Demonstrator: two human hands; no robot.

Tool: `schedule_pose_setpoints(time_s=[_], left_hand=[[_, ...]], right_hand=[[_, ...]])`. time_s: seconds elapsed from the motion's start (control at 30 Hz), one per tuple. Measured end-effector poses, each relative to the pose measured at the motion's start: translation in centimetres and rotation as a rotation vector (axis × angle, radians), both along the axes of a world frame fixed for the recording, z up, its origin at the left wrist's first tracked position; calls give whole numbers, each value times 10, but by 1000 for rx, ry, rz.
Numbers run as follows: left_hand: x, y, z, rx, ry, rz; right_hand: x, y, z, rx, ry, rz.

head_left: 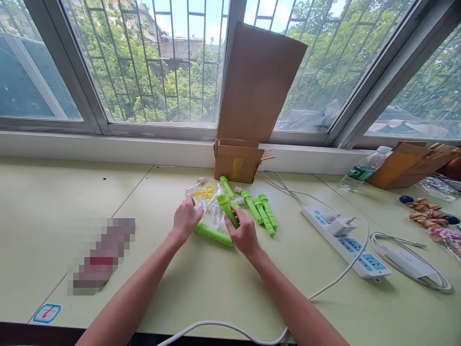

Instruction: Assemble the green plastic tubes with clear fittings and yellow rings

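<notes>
From my feed I watch two bare hands over a pale green table [201,293], and I take the held tube as the centre of my clock, with the window side at twelve. The right hand [245,231] closes its thumb and fingers around a ribbed green tube [224,203], which tilts with its wider, capped end away from the person. The left hand [186,218] is just off at nine, its fingers drawn in to a narrow grip beside some clear plastic pieces [215,217]; I cannot tell whether it actually pinches one.

Those clear pieces lie loosely between the hands and up toward ten, where yellow rings [206,193] sit among them. Another green tube [214,235] lies at seven, just below the left fingertips. One more [227,187] is at twelve, and a cluster of green tubes [264,214] lies near three, right of the right hand.

At twelve, beyond the pile, I see a small cardboard box [236,166] with a tall cardboard panel [262,81] rising behind it. A white power strip [344,242] runs well off between three and four, with a coiled white cable [441,283] farther out. A plastic bottle [363,169] leans at about half past two.
</notes>
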State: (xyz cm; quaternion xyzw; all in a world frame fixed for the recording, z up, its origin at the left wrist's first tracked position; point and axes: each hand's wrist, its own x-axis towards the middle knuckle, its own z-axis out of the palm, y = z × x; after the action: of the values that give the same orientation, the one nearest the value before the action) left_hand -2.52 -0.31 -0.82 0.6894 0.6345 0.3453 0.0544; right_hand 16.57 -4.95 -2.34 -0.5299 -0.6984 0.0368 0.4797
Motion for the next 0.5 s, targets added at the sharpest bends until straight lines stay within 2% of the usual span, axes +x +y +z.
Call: schedule_pose_setpoints(time_s=[0.2,0.33,0.5], left_hand=[[3,0,3,292,-233,-96],[4,0,3,360,-288,-147],[5,-1,5,423,-349,-151]], right_hand=[[0,0,0,-7,5,19],[0,0,-1,-25,-3,32],[0,0,0,-34,-27,39]])
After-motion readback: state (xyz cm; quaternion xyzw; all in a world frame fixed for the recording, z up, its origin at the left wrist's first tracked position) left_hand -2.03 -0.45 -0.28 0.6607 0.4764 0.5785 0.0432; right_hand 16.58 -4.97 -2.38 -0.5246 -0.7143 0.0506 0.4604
